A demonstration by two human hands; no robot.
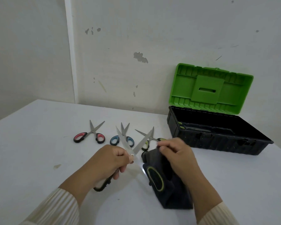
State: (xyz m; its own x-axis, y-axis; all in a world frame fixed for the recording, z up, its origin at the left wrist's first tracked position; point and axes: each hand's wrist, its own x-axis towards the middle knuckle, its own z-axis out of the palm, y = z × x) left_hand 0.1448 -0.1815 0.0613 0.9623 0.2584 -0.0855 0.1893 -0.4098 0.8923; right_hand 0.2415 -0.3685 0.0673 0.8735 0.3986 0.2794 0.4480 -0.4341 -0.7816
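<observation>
A large pair of scissors (124, 140) with black, yellow-green-lined handles is held above the white table (39, 143), blades spread in a V pointing away from me. My left hand (109, 161) grips it by one handle, near the pivot. The other handle lies against a dark cloth (173, 197), which my right hand (177, 153) pinches at its top edge, just right of the scissors.
Three smaller scissors lie in a row behind my hands: red-handled (89, 135), blue-handled (130, 141), and green-handled (150, 137), partly hidden. A black toolbox (217, 140) with its green lid (212, 88) raised stands at the right against the wall.
</observation>
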